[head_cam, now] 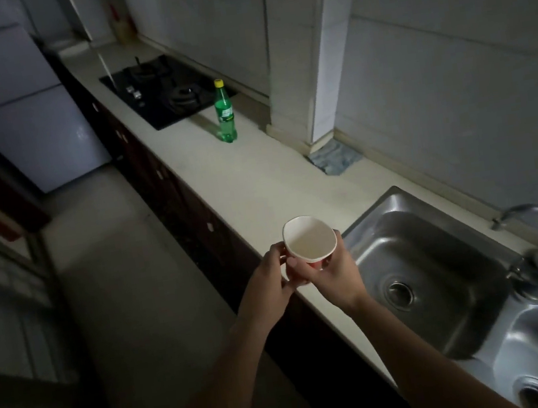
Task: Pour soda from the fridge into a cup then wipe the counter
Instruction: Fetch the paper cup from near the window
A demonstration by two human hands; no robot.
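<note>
While both hands, left hand [270, 274] and right hand [334, 272], close their fingers around the paper cup [310, 239], we judge it light and crushable. We would hold its wall gently.

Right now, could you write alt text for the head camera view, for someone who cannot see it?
Both hands, left hand and right hand, hold an empty paper cup above the front edge of a pale counter. A capped green soda bottle stands farther along the counter beside a black gas hob, and a steel double sink lies at right.
</note>
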